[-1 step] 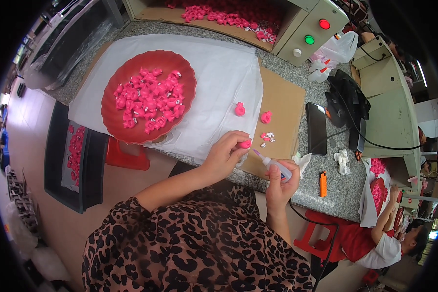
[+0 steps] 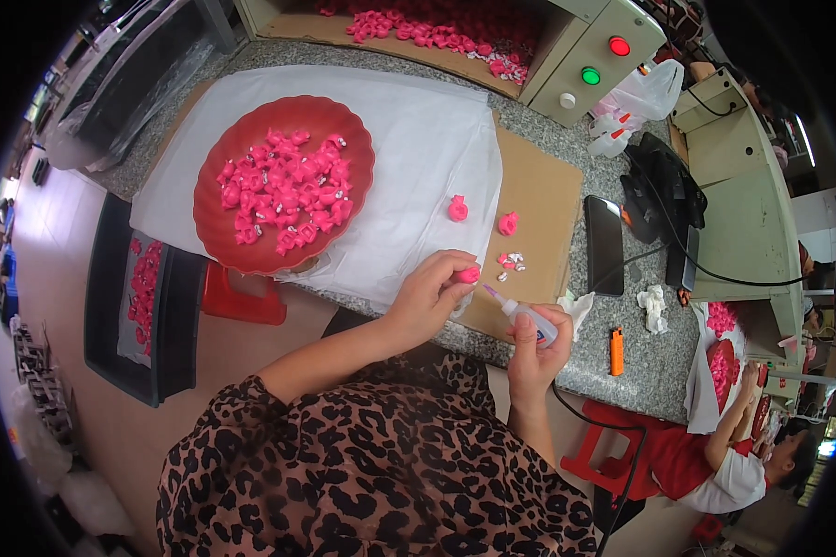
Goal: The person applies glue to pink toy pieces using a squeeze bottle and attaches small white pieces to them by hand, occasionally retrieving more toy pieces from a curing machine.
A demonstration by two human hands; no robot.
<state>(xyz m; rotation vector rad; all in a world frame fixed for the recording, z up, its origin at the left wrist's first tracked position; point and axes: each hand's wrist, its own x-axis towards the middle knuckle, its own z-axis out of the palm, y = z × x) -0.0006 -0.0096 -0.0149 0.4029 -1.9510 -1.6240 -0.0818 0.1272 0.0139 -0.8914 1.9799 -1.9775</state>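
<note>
Between the thumb and fingers of my left hand is a small pink plastic figure. My right hand is wrapped round a small translucent glue bottle, its tapered nozzle tilted up toward the figure, with a small gap between them. Beyond my hands, one pink piece rests on the white cloth and another pink piece on the cardboard. Small pink-and-white parts lie on the cardboard close to the bottle tip. A red scalloped plate at left holds a heap of pink figures.
An open-fronted machine with pink pieces inside stands at the back. At right lie a phone, an orange lighter and crumpled tissue. A dark bin is at left; a co-worker sits at far right.
</note>
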